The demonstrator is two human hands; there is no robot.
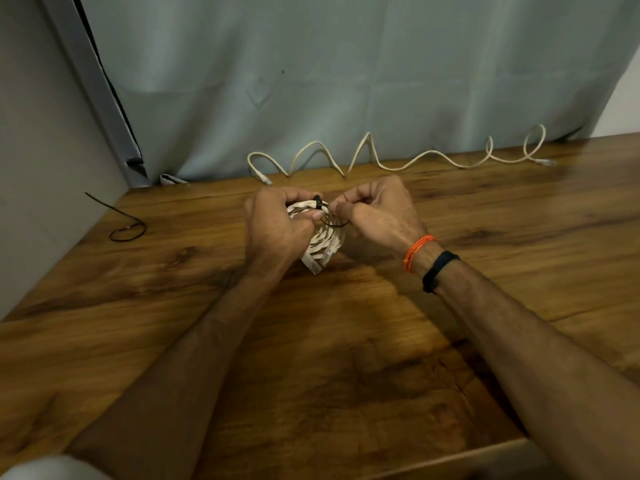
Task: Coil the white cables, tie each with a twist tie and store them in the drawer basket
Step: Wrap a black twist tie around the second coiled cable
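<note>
While a spare twist tie lies far left of the coil, I see my left hand gripping it, my right hand pinching its black tie; behind, another cable remains uncoiled, drawer unseen.

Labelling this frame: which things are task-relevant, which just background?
Job: coiled white cable held by left hand; black twist tie pinched by right hand; loose white cable; spare black tie.
Background: wooden table; grey curtain; wristbands.
</note>
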